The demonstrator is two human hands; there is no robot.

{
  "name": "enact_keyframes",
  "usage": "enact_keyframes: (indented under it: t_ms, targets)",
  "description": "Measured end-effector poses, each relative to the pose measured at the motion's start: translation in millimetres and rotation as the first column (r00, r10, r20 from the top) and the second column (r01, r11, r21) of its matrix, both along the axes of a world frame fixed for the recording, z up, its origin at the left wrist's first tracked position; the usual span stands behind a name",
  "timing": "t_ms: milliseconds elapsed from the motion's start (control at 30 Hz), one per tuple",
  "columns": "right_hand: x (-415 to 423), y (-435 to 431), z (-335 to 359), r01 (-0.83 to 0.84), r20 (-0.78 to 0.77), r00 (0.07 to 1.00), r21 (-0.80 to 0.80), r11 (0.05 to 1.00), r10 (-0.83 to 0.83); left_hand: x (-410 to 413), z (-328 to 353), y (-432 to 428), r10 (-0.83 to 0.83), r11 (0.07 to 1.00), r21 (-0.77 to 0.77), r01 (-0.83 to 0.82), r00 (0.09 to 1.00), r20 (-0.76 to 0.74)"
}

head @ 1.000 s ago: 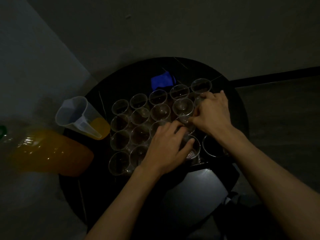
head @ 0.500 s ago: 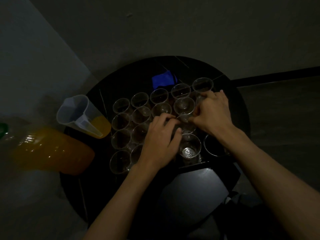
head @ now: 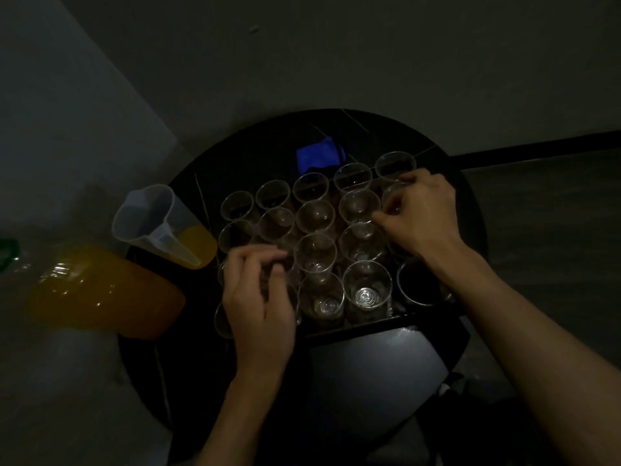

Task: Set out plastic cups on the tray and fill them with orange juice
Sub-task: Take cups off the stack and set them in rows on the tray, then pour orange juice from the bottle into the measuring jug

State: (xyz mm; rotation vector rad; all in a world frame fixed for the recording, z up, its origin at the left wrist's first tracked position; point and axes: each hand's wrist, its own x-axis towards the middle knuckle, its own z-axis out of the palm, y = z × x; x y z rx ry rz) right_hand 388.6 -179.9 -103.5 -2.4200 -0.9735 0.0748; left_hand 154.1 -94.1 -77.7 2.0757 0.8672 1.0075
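Leftward, off the middle cups (head: 316, 253), the left hand (head: 258, 290) had been shifted, its fingers curled over the lower-left ones; whether that grip was clamped on any could not be told. Juice bottle (head: 100, 290) and jug (head: 151, 223) were kept just left of the tray (head: 369, 326), ready for pouring. Empty cups were packed rim to rim on it, to fit more. At centre right, the right hand (head: 420, 216) was closed round an end cup (head: 390, 196), probably to seat it. The tray's far edge was lost in darkness; the bottle's cap was cut off at frame left.

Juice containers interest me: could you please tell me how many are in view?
2: a clear jug just left of the cups, and a large bottle further left. None seems hidden.
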Motion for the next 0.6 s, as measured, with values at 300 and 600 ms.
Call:
enact_keyframes:
  t_ms: [300, 600]
  targets:
    - [-21, -32, 38, 0.156, -0.258, 0.966, 0.544, 0.825, -0.013, -49, -15, -80, -0.104, 0.98, -0.153, 0.124, 0.986, 0.133]
    - [-91, 5, 50, -0.058, -0.234, 0.955, 0.45, 0.891, 0.18, -42, 35, -38, -0.212, 0.935, -0.284, 0.21, 0.977, 0.023]
